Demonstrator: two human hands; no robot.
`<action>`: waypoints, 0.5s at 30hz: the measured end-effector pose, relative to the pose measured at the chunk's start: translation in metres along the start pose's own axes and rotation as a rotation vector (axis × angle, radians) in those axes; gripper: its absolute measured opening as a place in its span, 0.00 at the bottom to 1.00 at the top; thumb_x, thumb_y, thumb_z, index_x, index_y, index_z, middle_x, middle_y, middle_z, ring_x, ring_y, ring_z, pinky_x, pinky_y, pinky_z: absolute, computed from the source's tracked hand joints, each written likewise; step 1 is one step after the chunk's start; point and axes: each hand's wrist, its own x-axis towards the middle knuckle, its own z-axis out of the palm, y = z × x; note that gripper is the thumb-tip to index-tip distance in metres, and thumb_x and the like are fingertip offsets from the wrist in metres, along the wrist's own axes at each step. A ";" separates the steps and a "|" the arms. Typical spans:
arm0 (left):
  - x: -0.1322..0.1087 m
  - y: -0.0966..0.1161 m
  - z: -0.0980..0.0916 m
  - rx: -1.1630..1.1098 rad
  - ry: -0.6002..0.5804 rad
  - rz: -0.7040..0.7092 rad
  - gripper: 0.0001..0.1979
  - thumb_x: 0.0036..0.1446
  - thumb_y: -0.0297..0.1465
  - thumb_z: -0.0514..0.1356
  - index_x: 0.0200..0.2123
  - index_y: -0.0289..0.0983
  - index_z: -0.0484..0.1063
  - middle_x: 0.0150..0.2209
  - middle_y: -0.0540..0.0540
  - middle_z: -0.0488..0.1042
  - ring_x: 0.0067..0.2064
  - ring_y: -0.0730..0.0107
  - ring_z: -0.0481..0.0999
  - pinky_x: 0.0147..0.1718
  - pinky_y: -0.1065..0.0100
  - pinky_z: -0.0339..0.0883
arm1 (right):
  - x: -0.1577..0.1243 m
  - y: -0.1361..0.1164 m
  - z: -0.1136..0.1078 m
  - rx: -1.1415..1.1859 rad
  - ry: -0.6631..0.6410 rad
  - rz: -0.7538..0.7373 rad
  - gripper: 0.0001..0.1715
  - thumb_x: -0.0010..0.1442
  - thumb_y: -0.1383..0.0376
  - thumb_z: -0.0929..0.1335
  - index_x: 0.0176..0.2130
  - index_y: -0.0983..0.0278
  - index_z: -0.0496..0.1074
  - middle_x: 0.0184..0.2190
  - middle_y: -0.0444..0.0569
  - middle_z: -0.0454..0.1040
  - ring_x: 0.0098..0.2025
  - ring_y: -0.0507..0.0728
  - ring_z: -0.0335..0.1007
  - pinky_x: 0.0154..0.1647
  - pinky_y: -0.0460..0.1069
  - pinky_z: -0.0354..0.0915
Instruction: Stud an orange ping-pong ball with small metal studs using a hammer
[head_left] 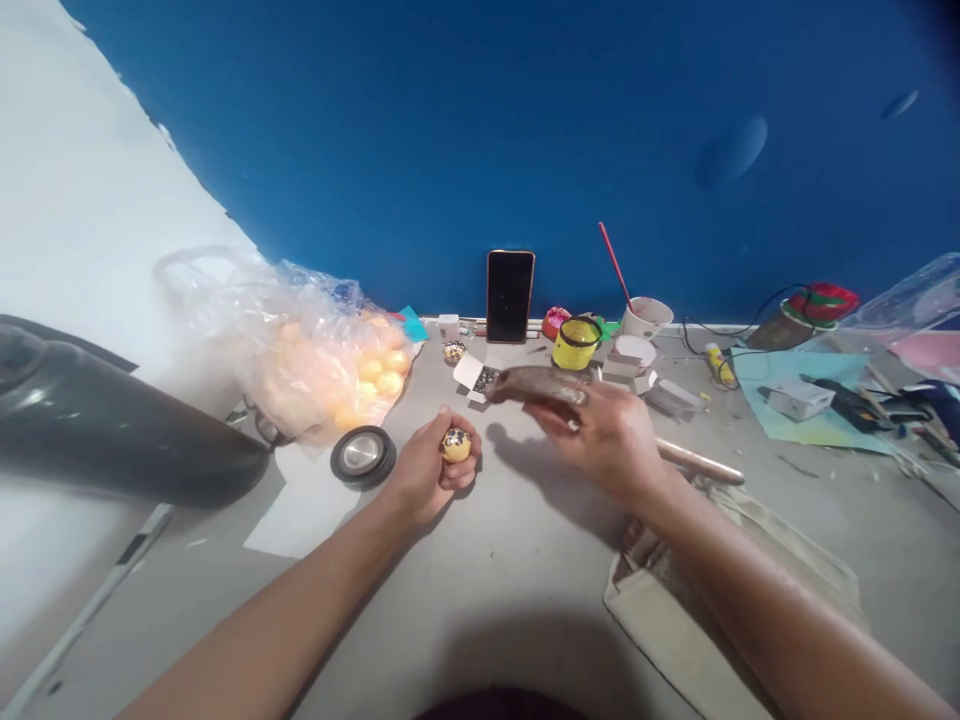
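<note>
Remotely, I am holding the yellow ball [456,449] in my curled left hand [429,468]; dark pieces [454,438] are only partly covering it, so work is seeming unfinished. My closed right hand [611,438] is gripping a hammer-like tool [536,384].

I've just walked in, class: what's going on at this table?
A person's left hand holds a small yellow ball with dark patches. The right hand grips a brown tool, apart from the ball. Beyond the hands, a white box of small dark pieces lies open, and a phone stands upright before the blue wall.
</note>
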 end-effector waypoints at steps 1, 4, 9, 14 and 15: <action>0.001 0.001 -0.001 -0.015 -0.014 0.000 0.17 0.62 0.43 0.62 0.32 0.35 0.68 0.25 0.46 0.72 0.17 0.82 0.56 0.15 0.78 0.47 | 0.003 0.004 0.001 -0.025 0.018 0.079 0.17 0.64 0.54 0.67 0.41 0.62 0.80 0.32 0.51 0.79 0.33 0.59 0.74 0.32 0.50 0.62; 0.001 0.001 -0.002 -0.027 -0.069 0.040 0.14 0.58 0.39 0.67 0.33 0.34 0.69 0.28 0.46 0.73 0.19 0.82 0.59 0.16 0.78 0.49 | 0.011 0.015 0.007 -0.061 -0.024 0.212 0.15 0.62 0.60 0.68 0.47 0.60 0.78 0.39 0.50 0.81 0.39 0.60 0.76 0.34 0.50 0.61; 0.000 0.001 -0.001 0.020 -0.092 0.073 0.17 0.53 0.36 0.72 0.34 0.35 0.68 0.32 0.48 0.71 0.21 0.84 0.61 0.17 0.81 0.49 | 0.013 0.025 0.025 -0.082 -0.221 0.225 0.14 0.62 0.64 0.67 0.47 0.60 0.77 0.41 0.50 0.79 0.43 0.60 0.74 0.36 0.49 0.60; 0.001 0.004 -0.003 0.038 -0.079 0.088 0.16 0.53 0.36 0.72 0.33 0.34 0.68 0.32 0.49 0.71 0.21 0.86 0.59 0.17 0.82 0.48 | 0.011 0.030 0.038 -0.116 -0.295 0.210 0.15 0.62 0.66 0.67 0.49 0.60 0.76 0.44 0.52 0.77 0.47 0.61 0.72 0.40 0.50 0.61; 0.002 0.005 -0.004 0.027 -0.074 0.089 0.16 0.53 0.35 0.71 0.34 0.34 0.68 0.32 0.49 0.71 0.21 0.86 0.59 0.16 0.82 0.47 | 0.011 0.030 0.038 -0.119 -0.314 0.202 0.16 0.62 0.66 0.67 0.49 0.61 0.76 0.44 0.53 0.77 0.47 0.61 0.72 0.41 0.50 0.61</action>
